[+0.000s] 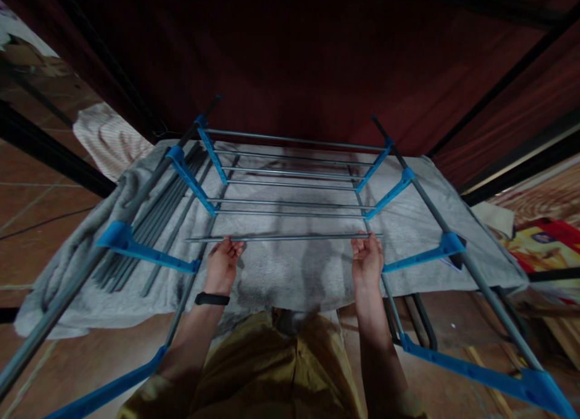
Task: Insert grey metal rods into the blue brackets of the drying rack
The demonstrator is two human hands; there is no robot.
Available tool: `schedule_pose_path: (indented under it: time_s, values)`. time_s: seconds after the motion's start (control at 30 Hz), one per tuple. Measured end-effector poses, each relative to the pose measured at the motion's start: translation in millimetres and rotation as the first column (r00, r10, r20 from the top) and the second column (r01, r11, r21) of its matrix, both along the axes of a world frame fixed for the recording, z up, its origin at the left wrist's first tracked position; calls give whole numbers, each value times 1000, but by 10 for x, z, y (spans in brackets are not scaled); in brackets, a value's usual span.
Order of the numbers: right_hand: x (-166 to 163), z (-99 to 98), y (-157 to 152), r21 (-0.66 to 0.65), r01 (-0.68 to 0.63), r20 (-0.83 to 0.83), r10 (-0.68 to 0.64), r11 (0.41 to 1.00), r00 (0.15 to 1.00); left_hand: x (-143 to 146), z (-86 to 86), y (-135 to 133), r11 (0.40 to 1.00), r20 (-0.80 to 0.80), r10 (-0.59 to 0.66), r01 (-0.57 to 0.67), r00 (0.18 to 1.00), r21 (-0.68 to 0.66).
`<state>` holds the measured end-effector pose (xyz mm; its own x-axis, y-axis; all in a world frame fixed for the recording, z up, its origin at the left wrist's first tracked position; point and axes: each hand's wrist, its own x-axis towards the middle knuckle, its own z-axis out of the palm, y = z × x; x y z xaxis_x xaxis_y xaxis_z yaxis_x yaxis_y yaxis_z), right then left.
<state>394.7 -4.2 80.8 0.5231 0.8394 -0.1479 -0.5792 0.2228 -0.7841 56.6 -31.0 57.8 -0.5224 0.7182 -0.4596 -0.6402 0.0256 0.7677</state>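
Left hand: reaching out toward the far side, left of centre, fingers curling closed at the far end in a light pinch.
Right hand: reaching out level with the left one, right of centre, fingers curling closed the same way.
Left forearm: rising from the near edge, bare, slanting slightly rightward.
Right forearm: running almost straight outward, bare.
Wrists: lying in line with the forearms, well apart.
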Motion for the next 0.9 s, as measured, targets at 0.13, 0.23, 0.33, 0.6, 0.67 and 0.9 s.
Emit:
schedule_pose_path:
  time_s: [0.13, 0.23, 0.33, 0.6, 0.67, 0.9]
  values:
    - [-15, 214, -14, 17, 32, 41, -33, 999, 999, 20, 64, 17, 1000, 55, -4, 4, 998, -17]
    - [-19, 375, -34, 38, 41, 93, -44, 998, 995, 54, 131, 35, 999, 102, 0, 4, 995, -32]
    - [-24, 524, -53, 67, 34, 152, -44, 997, 987, 110, 194, 52, 999, 144, -1, 8, 990, -48]
    - [-104, 644, -100, 116, -37, 237, 9, 993, 971, 312, 199, 40, 996, 226, -34, 53, 974, -78]
    - [-129, 628, -115, 113, -58, 243, 29, 992, 970, 347, 178, 31, 995, 235, -39, 61, 971, -85]
    - [-215, 588, -170, 75, -179, 248, 156, 981, 956, 413, 164, 5, 993, 237, -86, 103, 968, -64]
